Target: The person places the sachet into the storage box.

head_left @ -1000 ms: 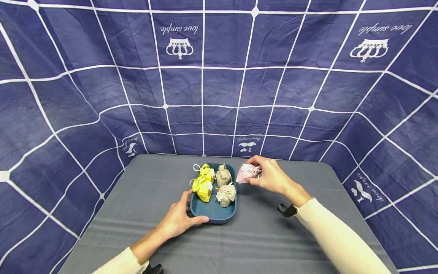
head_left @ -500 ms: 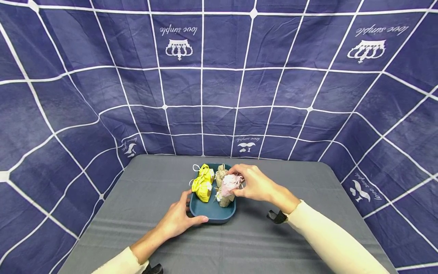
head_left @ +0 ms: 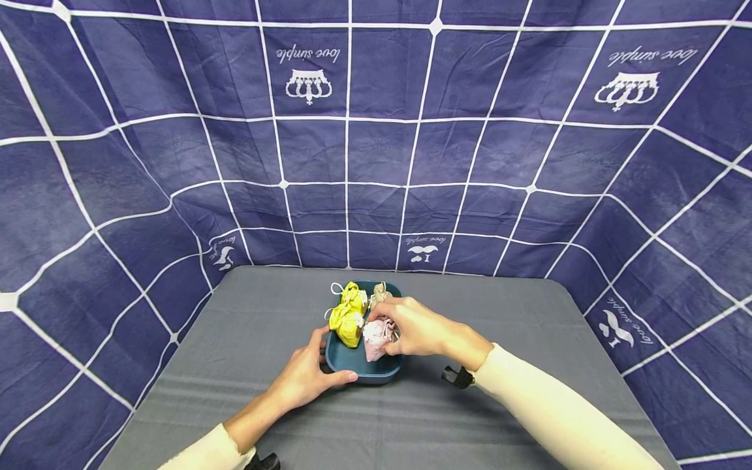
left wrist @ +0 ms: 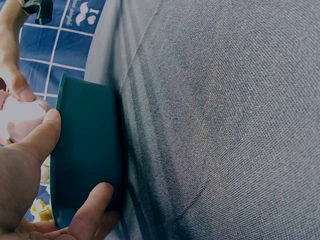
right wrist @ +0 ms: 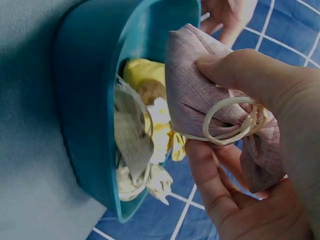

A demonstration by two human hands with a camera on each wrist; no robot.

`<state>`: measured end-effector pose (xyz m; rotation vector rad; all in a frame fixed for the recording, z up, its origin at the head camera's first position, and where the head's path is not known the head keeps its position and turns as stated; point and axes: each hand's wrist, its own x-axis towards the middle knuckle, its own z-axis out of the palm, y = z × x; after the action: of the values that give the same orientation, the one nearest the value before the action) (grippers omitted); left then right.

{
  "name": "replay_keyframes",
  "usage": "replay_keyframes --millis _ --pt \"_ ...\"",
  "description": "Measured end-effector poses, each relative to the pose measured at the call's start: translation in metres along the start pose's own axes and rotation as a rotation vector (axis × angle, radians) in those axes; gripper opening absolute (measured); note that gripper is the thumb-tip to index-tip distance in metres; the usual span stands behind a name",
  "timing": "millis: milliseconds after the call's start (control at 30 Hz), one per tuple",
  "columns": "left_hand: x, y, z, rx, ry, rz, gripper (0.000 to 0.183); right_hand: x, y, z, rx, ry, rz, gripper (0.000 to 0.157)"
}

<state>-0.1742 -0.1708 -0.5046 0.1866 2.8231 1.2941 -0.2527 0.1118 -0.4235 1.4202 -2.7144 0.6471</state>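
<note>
My right hand (head_left: 411,326) pinches a pink drawstring pouch (head_left: 378,337) between thumb and fingers. The pouch hangs over the front right part of a dark teal plastic bin (head_left: 364,377). In the right wrist view, a looped cord circles the gathered neck of the pink pouch (right wrist: 200,85). My left hand (head_left: 305,375) grips the bin's front left corner, thumb at the rim and fingers along the outer wall (left wrist: 87,145). Inside, yellow pouches (head_left: 350,320) lie on the left. A beige pouch (head_left: 380,295) shows at the back right; another beige one (right wrist: 131,132) is hidden from the head view.
A grey cloth-covered table (head_left: 252,346) surrounds the bin. Blue sheeting (head_left: 376,150) with a white grid hangs behind the table and along both sides. Black straps (head_left: 457,376) sit at the wrists.
My right hand has carried the pink pouch leftward and toward me, from beside the bin's right edge to over its inside, covering the front beige pouch. The left hand stays in place.
</note>
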Motion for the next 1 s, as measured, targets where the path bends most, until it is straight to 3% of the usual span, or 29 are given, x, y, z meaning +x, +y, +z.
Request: replay_keyframes --millis 400,767,1000 --pt "0.0 0.0 0.001 0.002 0.008 0.009 0.117 0.003 -0.006 0.016 -0.006 -0.121 0.012 0.047" --pt "0.0 0.001 0.002 0.009 0.007 -0.002 0.119 -0.001 -0.005 0.022 -0.047 -0.152 0.021 0.045" --pt "-0.001 0.0 0.002 0.006 0.007 -0.005 0.119 -0.008 -0.005 0.02 -0.052 -0.124 0.024 0.053"
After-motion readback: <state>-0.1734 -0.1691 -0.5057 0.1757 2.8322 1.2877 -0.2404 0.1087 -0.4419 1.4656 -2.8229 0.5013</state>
